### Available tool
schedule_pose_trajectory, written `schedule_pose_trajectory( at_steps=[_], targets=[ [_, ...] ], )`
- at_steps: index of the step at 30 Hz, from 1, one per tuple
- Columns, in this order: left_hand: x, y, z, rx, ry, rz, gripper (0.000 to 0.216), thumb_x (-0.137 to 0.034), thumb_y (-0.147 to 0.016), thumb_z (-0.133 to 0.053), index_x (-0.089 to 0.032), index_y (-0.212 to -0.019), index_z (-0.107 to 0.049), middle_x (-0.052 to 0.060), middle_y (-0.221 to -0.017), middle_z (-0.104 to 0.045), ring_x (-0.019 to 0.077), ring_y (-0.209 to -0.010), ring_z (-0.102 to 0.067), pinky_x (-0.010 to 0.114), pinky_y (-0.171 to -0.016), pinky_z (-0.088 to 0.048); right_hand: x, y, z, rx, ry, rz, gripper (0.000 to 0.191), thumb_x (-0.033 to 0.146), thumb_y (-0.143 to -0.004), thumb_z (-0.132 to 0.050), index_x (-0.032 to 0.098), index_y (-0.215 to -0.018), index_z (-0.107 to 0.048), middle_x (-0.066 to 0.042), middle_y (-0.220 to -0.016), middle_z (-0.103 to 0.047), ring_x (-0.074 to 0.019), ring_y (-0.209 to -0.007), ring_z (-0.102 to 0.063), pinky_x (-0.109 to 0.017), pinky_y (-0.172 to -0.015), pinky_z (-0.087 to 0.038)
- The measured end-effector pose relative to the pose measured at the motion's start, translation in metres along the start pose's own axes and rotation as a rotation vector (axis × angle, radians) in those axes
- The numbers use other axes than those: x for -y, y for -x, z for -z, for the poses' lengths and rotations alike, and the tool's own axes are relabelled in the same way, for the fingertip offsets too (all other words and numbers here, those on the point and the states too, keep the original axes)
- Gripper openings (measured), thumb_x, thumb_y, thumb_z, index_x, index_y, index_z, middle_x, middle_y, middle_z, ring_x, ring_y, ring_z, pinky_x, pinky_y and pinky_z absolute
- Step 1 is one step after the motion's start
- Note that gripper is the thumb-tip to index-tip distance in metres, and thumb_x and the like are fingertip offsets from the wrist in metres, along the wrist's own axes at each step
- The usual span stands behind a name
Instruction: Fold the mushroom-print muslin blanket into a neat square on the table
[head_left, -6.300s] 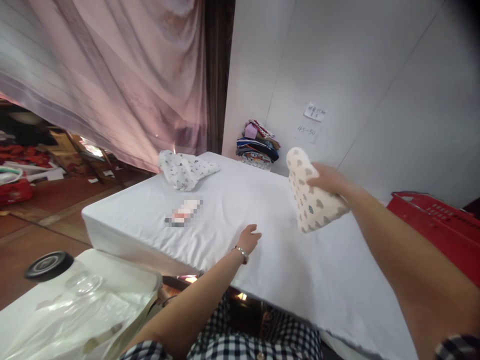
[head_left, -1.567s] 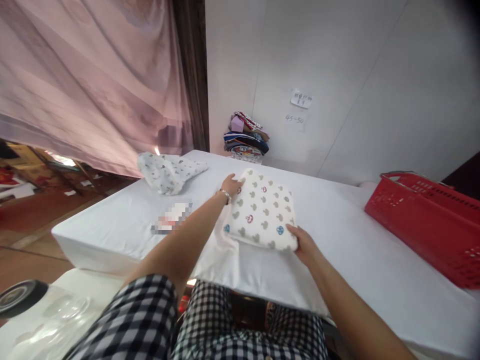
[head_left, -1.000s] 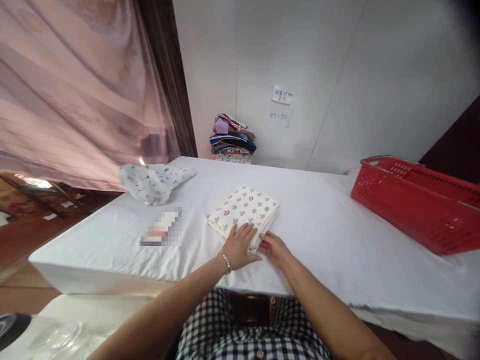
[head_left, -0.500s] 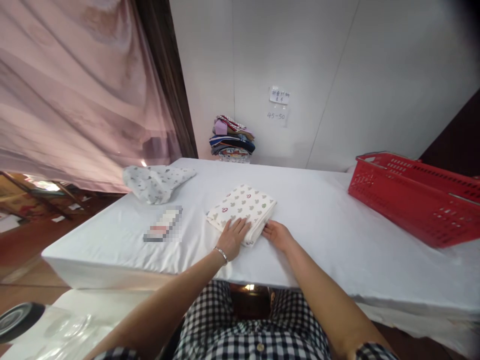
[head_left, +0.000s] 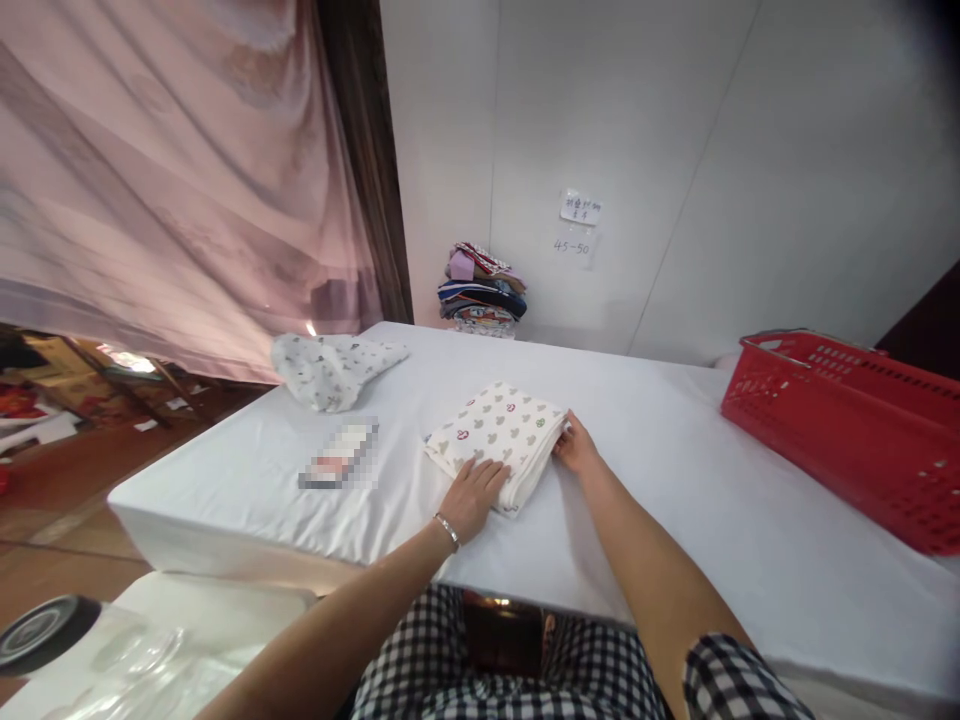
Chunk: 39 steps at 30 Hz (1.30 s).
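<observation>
A folded white cloth [head_left: 496,422] printed with grey, red and green mouse-head-like shapes lies on the white-covered table [head_left: 645,500] in front of me. My left hand [head_left: 471,498] rests on its near edge, fingers stretched out flat and touching the top layer. At the far right corner, my right hand [head_left: 576,446] has its thumb and fingers closed on the layered edge; part of these fingers is hidden behind the cloth.
A crumpled patterned white cloth [head_left: 330,372] and a blurred-out flat object [head_left: 340,455] lie to the left. Clothes [head_left: 484,290] are stacked against the wall. A red basket [head_left: 832,425] stands at right. Left below, a clear container with a dark lid [head_left: 49,635] sits on a white surface.
My right hand has slid up along the cloth's right side to its far corner and closed there. The left hand stays on the near edge. The camera view has shifted slightly.
</observation>
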<state>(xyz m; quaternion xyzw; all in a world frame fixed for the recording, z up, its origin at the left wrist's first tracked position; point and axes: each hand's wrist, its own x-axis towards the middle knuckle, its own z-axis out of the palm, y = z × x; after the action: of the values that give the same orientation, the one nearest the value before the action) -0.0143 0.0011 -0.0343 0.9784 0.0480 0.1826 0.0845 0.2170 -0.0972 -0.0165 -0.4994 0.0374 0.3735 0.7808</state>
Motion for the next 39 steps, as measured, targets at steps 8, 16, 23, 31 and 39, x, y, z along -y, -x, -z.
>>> schedule_pose_trajectory(
  at_steps=[8, 16, 23, 31, 39],
  targets=[
    [-0.001, -0.001, 0.005, -0.007, 0.080, 0.048, 0.058, 0.000, -0.073, -0.036, -0.019, -0.127, -0.043, 0.009, -0.126, -0.051, 0.0208, -0.120, -0.042, 0.044, -0.104, -0.024, 0.014, -0.017, -0.004, 0.028, 0.109, -0.108, 0.020, 0.033, -0.080, -0.054, 0.017, -0.092, -0.051, -0.001, -0.068, -0.057, -0.0130, -0.060, -0.057, -0.024, -0.054, -0.050],
    [0.032, 0.002, 0.036, -0.175, 0.217, 0.195, 0.060, -0.005, -0.065, -0.042, -0.020, -0.123, -0.048, 0.008, -0.123, -0.054, 0.0199, -0.117, -0.045, 0.041, -0.105, -0.025, 0.009, 0.020, 0.019, 0.136, 0.103, -0.089, 0.014, 0.016, -0.075, -0.053, 0.017, -0.089, -0.053, 0.001, -0.067, -0.058, -0.0104, -0.056, -0.055, -0.023, -0.058, -0.051],
    [0.042, 0.048, 0.047, 0.038, 0.280, 0.034, 0.053, -0.003, -0.070, -0.040, -0.027, -0.115, -0.055, 0.001, -0.123, -0.054, 0.0176, -0.124, -0.038, 0.044, -0.109, -0.014, -0.012, 0.080, 0.060, 0.159, 0.322, -0.137, 0.079, 0.014, -0.067, -0.064, 0.026, -0.133, -0.022, -0.003, -0.091, -0.064, -0.0152, -0.065, -0.062, -0.034, -0.064, -0.054],
    [0.027, 0.050, 0.047, -0.309, 0.646, 0.847, 0.034, -0.010, -0.070, -0.049, -0.023, -0.100, -0.060, 0.004, -0.109, -0.059, 0.0171, -0.092, -0.058, 0.029, -0.081, -0.048, 0.006, 0.071, 0.057, -0.042, 1.195, 0.194, 0.064, 0.049, -0.074, -0.052, 0.015, -0.128, -0.043, -0.012, -0.113, -0.057, -0.0228, -0.092, -0.058, -0.029, -0.067, -0.048],
    [0.006, 0.046, 0.054, -0.121, 0.927, 1.122, 0.048, -0.042, -0.072, -0.060, -0.012, -0.107, -0.048, 0.006, -0.075, -0.064, 0.0098, -0.044, -0.054, 0.019, -0.037, -0.039, 0.006, 0.057, 0.034, 0.032, 1.698, 0.405, 0.043, 0.056, -0.075, -0.043, 0.017, -0.076, -0.062, -0.006, -0.078, -0.064, -0.0191, -0.071, -0.057, -0.026, -0.059, -0.037]
  ],
)
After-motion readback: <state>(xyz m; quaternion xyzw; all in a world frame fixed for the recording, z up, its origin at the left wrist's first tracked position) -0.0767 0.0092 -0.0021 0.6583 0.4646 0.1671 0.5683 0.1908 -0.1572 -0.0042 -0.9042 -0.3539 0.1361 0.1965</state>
